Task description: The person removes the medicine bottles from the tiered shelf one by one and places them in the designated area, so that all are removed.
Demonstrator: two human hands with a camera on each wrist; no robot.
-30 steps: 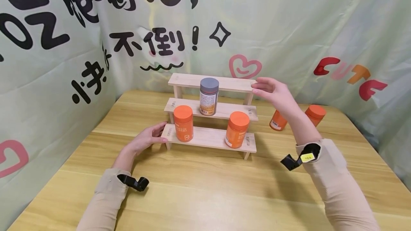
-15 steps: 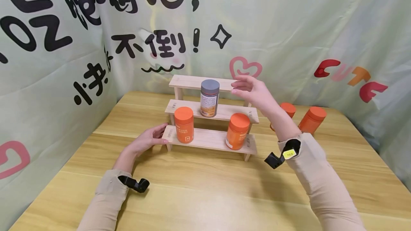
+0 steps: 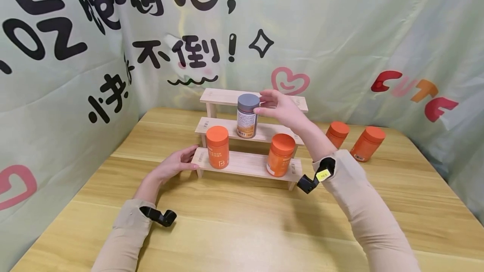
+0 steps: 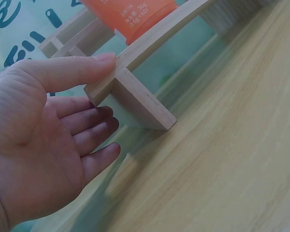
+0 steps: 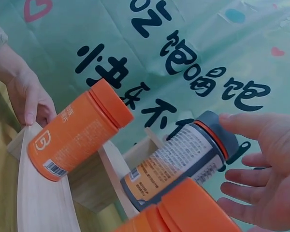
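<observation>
grey jar (image 3: 247, 120), right hand (image 3: 278, 106) alongside, left hand (image 3: 173, 166) pinching shelf edge (image 4: 157, 37)

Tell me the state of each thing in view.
Rack, standing, bearing three jars
Gray jar, upright, closed
Left shelf jar, upright, closed
Right shelf jar, upright, closed
Inner table jar, closed, partly hidden
Outer table jar, closed
Left hand, holding rack's end
Right hand, beside gray jar, touch unclear

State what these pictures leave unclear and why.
Head: base of left orange cylindrical jar on wooden tabletop, hidden by bare right forearm.
Right wrist: fine print on grey-lidded cylindrical jar, too small.
Left wrist: lid of orange cylindrical shelf jar, cut by top edge.
</observation>
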